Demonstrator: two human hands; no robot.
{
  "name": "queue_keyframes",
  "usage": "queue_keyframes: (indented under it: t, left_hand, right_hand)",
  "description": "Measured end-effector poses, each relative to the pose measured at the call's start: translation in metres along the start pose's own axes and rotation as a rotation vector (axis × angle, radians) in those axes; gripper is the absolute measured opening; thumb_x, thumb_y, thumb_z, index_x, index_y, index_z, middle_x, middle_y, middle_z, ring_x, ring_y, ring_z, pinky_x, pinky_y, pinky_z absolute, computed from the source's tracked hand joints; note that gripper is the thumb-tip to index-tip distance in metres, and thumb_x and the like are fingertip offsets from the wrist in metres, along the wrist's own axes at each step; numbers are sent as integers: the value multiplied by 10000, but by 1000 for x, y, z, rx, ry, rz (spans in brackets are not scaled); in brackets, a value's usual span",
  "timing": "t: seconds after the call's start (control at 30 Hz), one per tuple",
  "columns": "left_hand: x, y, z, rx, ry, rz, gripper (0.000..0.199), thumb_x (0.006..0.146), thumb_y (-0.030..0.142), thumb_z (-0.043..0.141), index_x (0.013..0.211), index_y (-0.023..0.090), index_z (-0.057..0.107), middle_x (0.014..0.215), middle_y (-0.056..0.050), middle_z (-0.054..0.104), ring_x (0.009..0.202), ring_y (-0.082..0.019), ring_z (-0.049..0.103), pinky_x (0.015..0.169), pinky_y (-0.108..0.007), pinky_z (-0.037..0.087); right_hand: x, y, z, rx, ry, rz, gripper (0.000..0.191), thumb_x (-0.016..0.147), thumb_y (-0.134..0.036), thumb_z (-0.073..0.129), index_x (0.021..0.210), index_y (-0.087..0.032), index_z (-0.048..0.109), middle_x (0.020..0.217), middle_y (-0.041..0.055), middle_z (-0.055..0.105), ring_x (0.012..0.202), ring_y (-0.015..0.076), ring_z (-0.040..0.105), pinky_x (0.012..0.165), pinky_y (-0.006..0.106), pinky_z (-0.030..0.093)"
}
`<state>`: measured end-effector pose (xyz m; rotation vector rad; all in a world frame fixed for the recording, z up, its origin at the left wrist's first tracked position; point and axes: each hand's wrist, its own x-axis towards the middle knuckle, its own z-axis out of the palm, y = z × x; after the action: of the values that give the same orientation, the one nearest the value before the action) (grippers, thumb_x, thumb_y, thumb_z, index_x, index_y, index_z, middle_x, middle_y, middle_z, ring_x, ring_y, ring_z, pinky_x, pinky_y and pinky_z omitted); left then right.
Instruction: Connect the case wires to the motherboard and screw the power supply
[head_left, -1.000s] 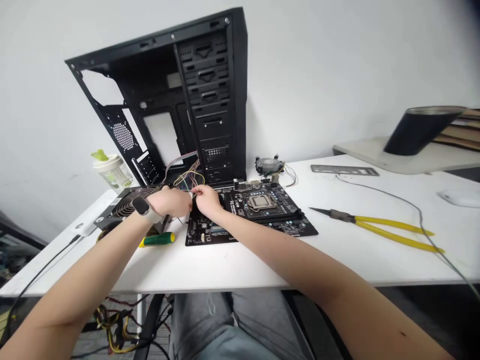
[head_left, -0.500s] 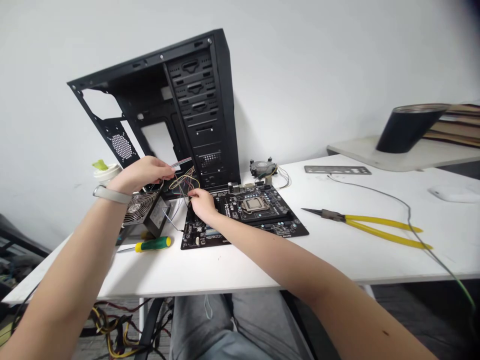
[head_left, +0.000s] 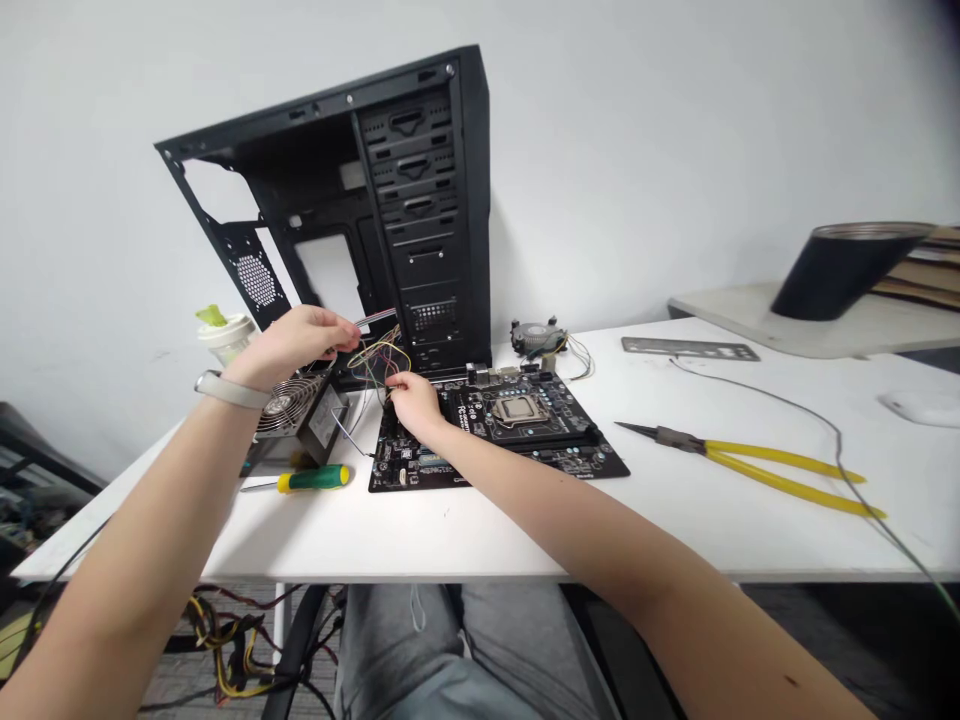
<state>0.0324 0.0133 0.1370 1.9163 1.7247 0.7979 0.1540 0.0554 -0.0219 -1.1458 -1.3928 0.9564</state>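
Note:
A black computer case point(head_left: 471, 220) stands open against the wall, with thin coloured wires point(head_left: 381, 352) running out at its foot. My left hand point(head_left: 319, 338) is pinched on wires in front of the case's opening, above the power supply point(head_left: 315, 425). A black motherboard point(head_left: 559, 405) lies flat on the table before the case. At its left edge my right hand point(head_left: 411, 400) is closed, fingertips at the wires; what they pinch is too small to make out.
A green and yellow screwdriver point(head_left: 315, 479) lies near the front edge. Yellow-handled pliers point(head_left: 750, 460), a metal plate point(head_left: 690, 349) and a thin cable point(head_left: 787, 402) are at right. Behind the board sits a round cooler point(head_left: 538, 338). A lidded cup point(head_left: 227, 338) stands at left.
The whole view has shifted, so things appear slightly further right. Both hands keep nearly the same places and closed fingers.

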Motion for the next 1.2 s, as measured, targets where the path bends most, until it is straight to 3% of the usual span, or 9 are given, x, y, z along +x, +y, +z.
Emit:
queue_keyframes:
  t: [0.07, 0.17, 0.27, 0.43, 0.57, 0.7, 0.9, 1.03, 1.2]
  left_hand:
    - [1, -3, -2, 22, -79, 4, 298, 775, 345, 579, 955, 131, 683, 912, -87, 712, 817, -149, 658, 743, -254, 533]
    - [6, -9, -7, 271, -10, 59, 385, 831, 329, 440, 1085, 120, 642, 933, -97, 713, 788, -153, 668, 737, -264, 537]
    - [13, -17, -10, 534, -1, 116, 343, 778, 275, 468, 995, 128, 688, 887, -80, 719, 813, -187, 656, 768, -269, 498]
    - [22, -33, 4, 768, -271, 222, 252, 746, 239, 513, 843, 188, 739, 901, -39, 729, 838, -188, 634, 811, -247, 438]
    - [26, -39, 20, 896, -422, 262, 313, 759, 171, 478, 930, 213, 736, 992, -39, 725, 877, -182, 629, 825, -245, 428]
    - [27, -40, 34, 1001, -493, 284, 374, 786, 174, 451, 1056, 231, 703, 1002, -71, 715, 872, -219, 631, 787, -291, 446]
    - [31, -41, 48, 1094, -543, 313, 382, 792, 196, 494, 1123, 262, 674, 1033, -58, 710, 895, -216, 640, 764, -285, 451]
    - [33, -43, 46, 1169, -490, 341, 247, 804, 272, 524, 939, 239, 727, 923, -56, 724, 882, -237, 641, 903, -401, 412]
    - [31, -45, 31, 1312, -348, 428, 186, 792, 201, 538, 726, 166, 709, 780, -85, 712, 820, -250, 642, 1011, -549, 256]
  right_hand:
    - [1, 2, 1, -1, -1, -7, 345, 632, -65, 444, 819, -205, 698, 894, 9, 690, 871, 164, 613, 871, 288, 463]
    - [1, 4, 1, -1, -9, -13, 347, 624, -75, 446, 820, -205, 701, 855, 7, 684, 840, 165, 611, 845, 285, 468]
    - [1, 5, 1, -1, -14, -12, 363, 609, -77, 443, 831, -200, 703, 848, 9, 679, 828, 166, 606, 839, 292, 469]
    - [0, 4, 1, -1, -17, -7, 369, 617, -80, 437, 852, -184, 703, 841, 21, 665, 809, 166, 593, 833, 305, 466]
    - [1, 6, 1, 3, -20, -6, 362, 619, -85, 439, 847, -185, 700, 813, 14, 656, 789, 161, 587, 814, 299, 468]
    - [2, 8, 2, 11, -15, -5, 344, 625, -84, 443, 831, -189, 698, 817, 8, 654, 798, 155, 581, 832, 297, 461]
    - [3, 8, 3, 24, -6, 1, 323, 630, -84, 452, 801, -200, 701, 807, -2, 657, 805, 156, 582, 862, 312, 452]
    - [2, 7, 2, 30, -6, 3, 321, 624, -77, 465, 800, -197, 705, 792, -1, 650, 791, 158, 580, 847, 312, 456]
    - [3, 8, 3, 38, -3, 6, 340, 623, -66, 452, 812, -191, 705, 808, 5, 649, 799, 161, 582, 848, 316, 455]
